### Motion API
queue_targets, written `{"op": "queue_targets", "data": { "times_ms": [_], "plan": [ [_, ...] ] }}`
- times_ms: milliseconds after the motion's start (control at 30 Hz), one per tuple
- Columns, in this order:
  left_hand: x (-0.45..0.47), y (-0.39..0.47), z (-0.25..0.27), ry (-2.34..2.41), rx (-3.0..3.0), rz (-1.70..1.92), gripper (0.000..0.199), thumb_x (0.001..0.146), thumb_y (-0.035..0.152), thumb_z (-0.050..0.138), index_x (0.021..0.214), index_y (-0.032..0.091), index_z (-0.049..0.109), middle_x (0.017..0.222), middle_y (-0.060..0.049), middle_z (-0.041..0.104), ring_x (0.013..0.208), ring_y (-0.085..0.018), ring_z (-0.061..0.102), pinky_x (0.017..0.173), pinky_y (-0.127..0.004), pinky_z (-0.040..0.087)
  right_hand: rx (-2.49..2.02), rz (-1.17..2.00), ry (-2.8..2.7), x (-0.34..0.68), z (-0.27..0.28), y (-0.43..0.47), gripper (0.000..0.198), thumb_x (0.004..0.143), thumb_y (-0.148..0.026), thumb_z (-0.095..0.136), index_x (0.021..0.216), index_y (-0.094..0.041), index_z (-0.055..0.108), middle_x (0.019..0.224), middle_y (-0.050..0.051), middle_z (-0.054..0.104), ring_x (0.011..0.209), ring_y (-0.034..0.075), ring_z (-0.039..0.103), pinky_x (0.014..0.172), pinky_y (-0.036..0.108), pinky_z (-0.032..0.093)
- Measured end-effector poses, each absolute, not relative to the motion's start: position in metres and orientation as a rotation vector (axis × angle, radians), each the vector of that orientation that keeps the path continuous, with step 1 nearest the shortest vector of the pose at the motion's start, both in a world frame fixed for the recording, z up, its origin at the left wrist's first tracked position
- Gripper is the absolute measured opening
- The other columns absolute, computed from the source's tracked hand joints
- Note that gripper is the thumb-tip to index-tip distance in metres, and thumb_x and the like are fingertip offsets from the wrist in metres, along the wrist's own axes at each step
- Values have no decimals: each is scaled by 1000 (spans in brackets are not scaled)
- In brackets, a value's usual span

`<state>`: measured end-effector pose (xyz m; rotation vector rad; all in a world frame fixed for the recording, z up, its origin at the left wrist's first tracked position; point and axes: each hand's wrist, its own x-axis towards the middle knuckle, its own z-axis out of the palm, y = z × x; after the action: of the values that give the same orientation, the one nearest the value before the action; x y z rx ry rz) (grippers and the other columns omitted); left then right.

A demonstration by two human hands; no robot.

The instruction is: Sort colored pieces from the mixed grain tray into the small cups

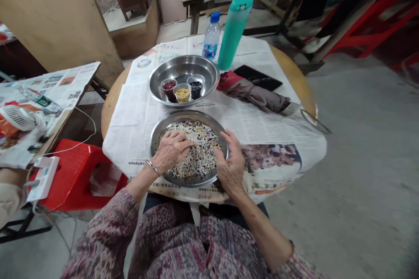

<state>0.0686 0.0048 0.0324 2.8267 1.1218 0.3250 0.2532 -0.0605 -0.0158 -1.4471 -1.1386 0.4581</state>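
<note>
A shallow metal basin [153,148] in front of me holds a mix of white grains [196,152] with red, yellow and black beans among them. My left hand [172,150], a bracelet on its wrist, rests on the grains at the left. Its fingers are curled and closed; what lies under the fingertips is hidden. My right hand [231,163] grips the basin's right rim, thumb on the inner side and fingers along the outside. Behind stands a second metal basin [199,67] with three small clear cups, holding red beans [169,86], yellow beans [182,93] and black beans [196,87].
Newspaper [127,117] covers the round table. Toward the back stand a water bottle [212,37] and a green tumbler [234,32]. A folded umbrella [255,91] and a black phone [258,77] lie at the right. A red stool [75,178] with a power strip [43,178] is at left.
</note>
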Motion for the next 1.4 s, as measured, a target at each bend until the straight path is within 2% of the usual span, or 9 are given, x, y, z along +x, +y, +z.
{"op": "queue_targets", "data": {
  "times_ms": [300, 467, 567, 700, 900, 1000, 1100, 1233, 1400],
  "plan": [
    [67, 2, 37, 1236, 2789, 348, 17, 95, 27, 55, 91, 24, 70, 93, -3, 68, 94, -20, 56, 84, -36, 37, -1449, 462, -1148, 254, -16, -60, 39, 87, -30, 55, 124, -23, 61, 141, 11, 55, 133, 24, 49, 117, 53, 33],
    [57, -1, 39, 1403, 2725, 362, 14, 94, 22, 54, 93, 23, 68, 94, -3, 66, 91, -19, 58, 83, -33, 41, -1447, 471, -1142, 254, -15, -61, 38, 87, -30, 55, 123, -23, 62, 141, 10, 55, 133, 25, 49, 117, 53, 32],
    [52, -1, 37, 1602, 2629, 408, 19, 93, 13, 51, 100, 22, 67, 96, -6, 63, 89, -19, 58, 79, -32, 45, -1443, 476, -1140, 254, -15, -61, 38, 86, -29, 55, 123, -24, 62, 141, 10, 55, 133, 25, 48, 117, 54, 32],
    [57, -3, 38, 1652, 2580, 489, 21, 91, 14, 54, 109, 18, 65, 105, -10, 60, 99, -22, 55, 86, -35, 49, -1441, 478, -1131, 254, -16, -61, 38, 86, -29, 56, 122, -23, 63, 141, 11, 55, 133, 25, 48, 118, 52, 32],
    [74, 1, 46, 1198, 2796, 235, 29, 89, 24, 62, 118, 26, 63, 129, -6, 56, 118, -26, 49, 100, -45, 44, -1433, 453, -1130, 254, -17, -60, 35, 84, -29, 58, 118, -21, 64, 138, 11, 57, 132, 25, 50, 116, 51, 33],
    [71, 5, 47, 1215, 2751, 116, 20, 93, 19, 54, 109, 23, 66, 117, -6, 60, 113, -24, 52, 98, -42, 46, -1434, 445, -1132, 254, -18, -60, 34, 84, -27, 58, 117, -21, 64, 138, 12, 57, 132, 25, 50, 116, 51, 33],
    [62, 1, 46, 1225, 2617, 105, 21, 94, 12, 46, 100, 19, 65, 102, -5, 62, 102, -18, 57, 92, -33, 49, -1437, 454, -1137, 254, -19, -60, 34, 84, -26, 58, 117, -20, 64, 139, 12, 56, 132, 25, 50, 116, 51, 33],
    [50, -25, 49, 1134, 2516, 126, 20, 98, 18, 44, 104, 19, 64, 97, -4, 61, 94, -15, 59, 88, -30, 50, -1432, 462, -1132, 255, -19, -60, 33, 85, -26, 58, 117, -21, 64, 140, 11, 56, 132, 25, 49, 117, 53, 32],
    [50, -58, 58, 1014, 2493, 21, 23, 101, 27, 44, 104, 18, 65, 100, -5, 62, 94, -15, 59, 89, -30, 51, -1433, 477, -1136, 254, -18, -62, 33, 85, -26, 58, 117, -21, 64, 141, 11, 55, 134, 25, 48, 118, 53, 31]
  ]
}}
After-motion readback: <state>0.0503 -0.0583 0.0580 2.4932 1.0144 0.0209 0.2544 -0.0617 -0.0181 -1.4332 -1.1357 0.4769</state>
